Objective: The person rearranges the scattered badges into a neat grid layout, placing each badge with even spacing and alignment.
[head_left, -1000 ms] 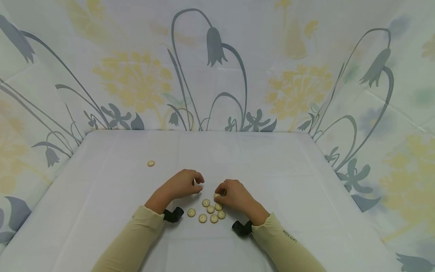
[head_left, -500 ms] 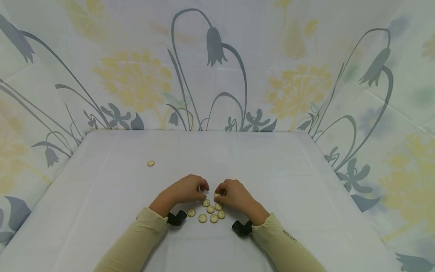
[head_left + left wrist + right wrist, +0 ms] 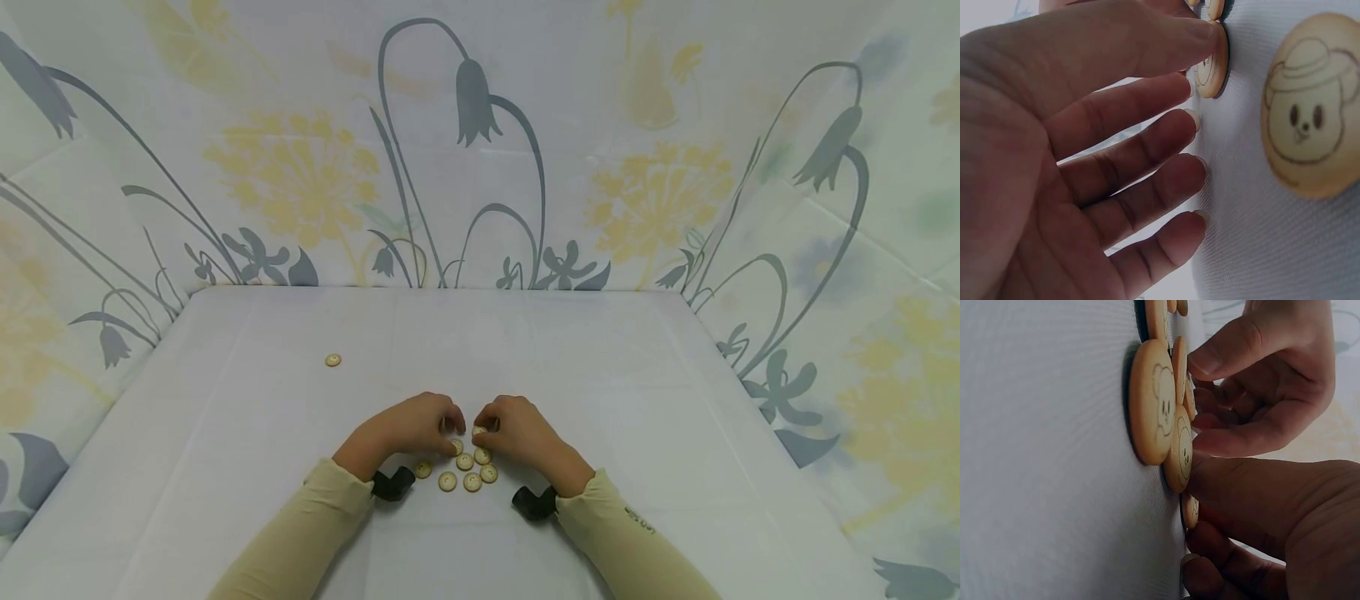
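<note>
Several round tan biscuits with drawn bear faces lie grouped between the hands, among them one near the middle [image 3: 465,462]. My right hand [image 3: 521,431] pinches a biscuit [image 3: 480,431] at the far end of the group; in the right wrist view its thumb and fingers partly cover that biscuit [image 3: 1190,510]. My left hand [image 3: 417,422] is low beside another biscuit [image 3: 458,447]. In the left wrist view its thumb overlaps that biscuit [image 3: 1210,78], with the index fingertip right at the rim and the other fingers loosely extended. A nearer biscuit [image 3: 1310,119] shows its whole bear face.
A single biscuit [image 3: 333,360] lies apart at the far left of the white-covered table [image 3: 600,350]. Flower-patterned cloth [image 3: 480,208] rises behind and at both sides. Black wrist cameras, left [image 3: 393,483] and right [image 3: 534,504], sit close to the table.
My left hand has moved right and toward me, down to the biscuit at the group's far left edge, its thumb now over it. The right hand has stayed in place with its biscuit.
</note>
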Tool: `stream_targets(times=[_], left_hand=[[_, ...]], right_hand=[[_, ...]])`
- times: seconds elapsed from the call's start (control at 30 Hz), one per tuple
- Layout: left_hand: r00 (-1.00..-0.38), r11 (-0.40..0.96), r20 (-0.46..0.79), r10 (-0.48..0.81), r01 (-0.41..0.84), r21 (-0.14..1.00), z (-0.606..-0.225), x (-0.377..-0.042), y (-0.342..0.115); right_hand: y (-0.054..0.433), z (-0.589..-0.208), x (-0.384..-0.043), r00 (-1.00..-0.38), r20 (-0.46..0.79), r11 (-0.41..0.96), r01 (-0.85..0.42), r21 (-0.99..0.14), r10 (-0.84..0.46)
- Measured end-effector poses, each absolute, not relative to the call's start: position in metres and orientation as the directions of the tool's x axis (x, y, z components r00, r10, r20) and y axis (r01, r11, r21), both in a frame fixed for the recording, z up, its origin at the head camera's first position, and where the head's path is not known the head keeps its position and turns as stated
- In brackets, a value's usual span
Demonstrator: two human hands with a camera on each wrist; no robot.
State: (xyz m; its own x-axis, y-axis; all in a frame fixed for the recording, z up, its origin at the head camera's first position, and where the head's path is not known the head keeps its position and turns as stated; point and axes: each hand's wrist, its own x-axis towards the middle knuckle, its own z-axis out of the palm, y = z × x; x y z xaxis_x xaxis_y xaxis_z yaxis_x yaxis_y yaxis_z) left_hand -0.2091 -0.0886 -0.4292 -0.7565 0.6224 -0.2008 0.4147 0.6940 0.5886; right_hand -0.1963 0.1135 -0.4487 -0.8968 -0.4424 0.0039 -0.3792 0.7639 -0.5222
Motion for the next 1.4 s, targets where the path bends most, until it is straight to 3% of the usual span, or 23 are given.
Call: stream_targets(times=[0.47,1.4], left_hand=[[-0.721,0.675,-0.174,0.671,0.498,0.545,-0.4313,-0.2074,-0.0878],[-0.723,0.687,-0.167,0.67,0.517,0.511,-0.4353,-0.2091,-0.0857]], right_hand=[[0.1133,-0.4499,-0.1976,-0.896,-0.002,0.76,-0.376,-0.529,-0.445],[0.1132,-0.4479,-0.1961,-0.897,0.001,0.759,-0.375,-0.533,-0.442]])
